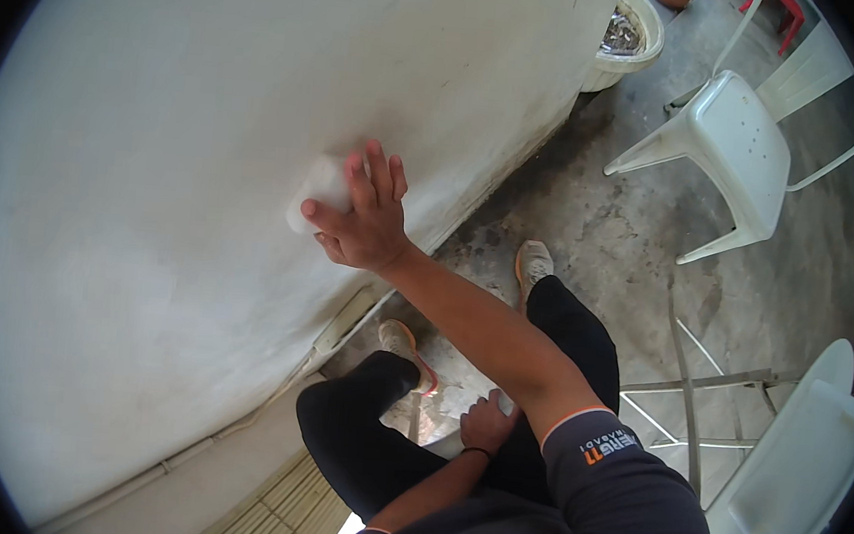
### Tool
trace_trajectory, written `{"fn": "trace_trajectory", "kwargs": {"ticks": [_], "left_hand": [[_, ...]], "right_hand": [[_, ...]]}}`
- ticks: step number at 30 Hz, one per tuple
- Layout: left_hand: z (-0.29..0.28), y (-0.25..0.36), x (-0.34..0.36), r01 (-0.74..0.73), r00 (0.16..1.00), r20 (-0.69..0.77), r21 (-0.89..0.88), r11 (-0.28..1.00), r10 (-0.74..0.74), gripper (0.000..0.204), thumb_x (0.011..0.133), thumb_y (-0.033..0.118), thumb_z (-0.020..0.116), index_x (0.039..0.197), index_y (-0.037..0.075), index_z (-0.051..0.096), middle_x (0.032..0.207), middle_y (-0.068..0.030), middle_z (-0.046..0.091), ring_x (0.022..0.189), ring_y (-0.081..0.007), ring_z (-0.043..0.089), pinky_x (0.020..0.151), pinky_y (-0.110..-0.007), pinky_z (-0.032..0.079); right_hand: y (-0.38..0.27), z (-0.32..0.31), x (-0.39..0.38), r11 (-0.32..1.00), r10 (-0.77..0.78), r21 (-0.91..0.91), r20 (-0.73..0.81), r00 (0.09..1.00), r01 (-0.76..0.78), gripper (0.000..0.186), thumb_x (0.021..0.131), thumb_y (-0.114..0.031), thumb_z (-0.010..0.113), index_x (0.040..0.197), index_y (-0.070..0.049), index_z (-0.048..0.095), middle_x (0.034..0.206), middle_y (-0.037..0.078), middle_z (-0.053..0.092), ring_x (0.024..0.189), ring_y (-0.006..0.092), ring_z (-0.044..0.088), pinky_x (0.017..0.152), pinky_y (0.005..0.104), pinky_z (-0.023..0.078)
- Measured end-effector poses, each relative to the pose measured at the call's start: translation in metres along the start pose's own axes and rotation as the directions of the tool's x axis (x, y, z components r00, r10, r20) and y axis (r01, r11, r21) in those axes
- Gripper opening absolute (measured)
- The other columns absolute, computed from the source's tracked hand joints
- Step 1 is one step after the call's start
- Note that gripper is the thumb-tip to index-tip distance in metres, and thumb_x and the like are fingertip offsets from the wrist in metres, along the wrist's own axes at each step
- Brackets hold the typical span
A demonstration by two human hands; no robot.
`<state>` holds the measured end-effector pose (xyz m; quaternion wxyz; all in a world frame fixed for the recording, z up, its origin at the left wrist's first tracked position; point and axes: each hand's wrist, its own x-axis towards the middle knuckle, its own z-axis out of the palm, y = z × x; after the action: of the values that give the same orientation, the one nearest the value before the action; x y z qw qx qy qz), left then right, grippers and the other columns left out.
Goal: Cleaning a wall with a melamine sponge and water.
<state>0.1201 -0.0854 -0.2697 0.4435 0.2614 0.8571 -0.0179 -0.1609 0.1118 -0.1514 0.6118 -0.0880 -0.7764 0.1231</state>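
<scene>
One white, soft-looking, rounded pad (pixel 323 181), kind unclear: flat against the off-white plastered wall (pixel 176 147), left side; long axis slanting from near-left to far-right. Right hand (pixel 368 224), the nearer: over the pad's right side, fingers spread. Left hand (pixel 486 426): near, right of the pad, well apart; fingers curled around a small pale item (pixel 506 403), kind unclear.

Probably a patio or yard: pale, scuffed wall (pixel 174 167) at the right grip (pixel 365 227); stained concrete floor (pixel 591 220) right of it; farther right, white plastic chair (pixel 743 141), pale round pot (pixel 628 67).
</scene>
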Motion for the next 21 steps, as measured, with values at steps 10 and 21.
{"fn": "trace_trajectory", "kwargs": {"ticks": [10, 21], "left_hand": [[-0.003, 0.005, -0.005, -0.038, 0.989, -0.144, -0.015, 0.999, 0.035, 0.060, 0.084, 0.063, 0.051, 0.113, 0.011, 0.058, 0.093, -0.0163, 0.065, 0.088, -0.0334, 0.064, 0.077, -0.050, 0.046], [-0.001, 0.001, -0.001, -0.043, 0.994, -0.099, -0.009, 0.999, 0.042, 0.059, 0.084, 0.062, 0.052, 0.113, 0.011, 0.059, 0.093, -0.0160, 0.065, 0.088, -0.0336, 0.065, 0.076, -0.050, 0.047]], "right_hand": [[0.146, -0.015, 0.056, 0.845, 0.528, 0.261, -0.261, 0.808, -0.467, 0.059, 0.100, -0.030, 0.042, 0.146, 0.004, 0.026, 0.152, 0.033, 0.013, 0.140, 0.0459, 0.019, 0.112, 0.0499, 0.020], [0.036, -0.016, 0.026, 0.979, 0.203, 0.028, -0.134, 0.970, -0.201, 0.053, 0.096, -0.041, 0.046, 0.143, -0.018, 0.041, 0.151, 0.031, 0.019, 0.138, 0.0474, 0.024, 0.110, 0.0537, 0.020]]}}
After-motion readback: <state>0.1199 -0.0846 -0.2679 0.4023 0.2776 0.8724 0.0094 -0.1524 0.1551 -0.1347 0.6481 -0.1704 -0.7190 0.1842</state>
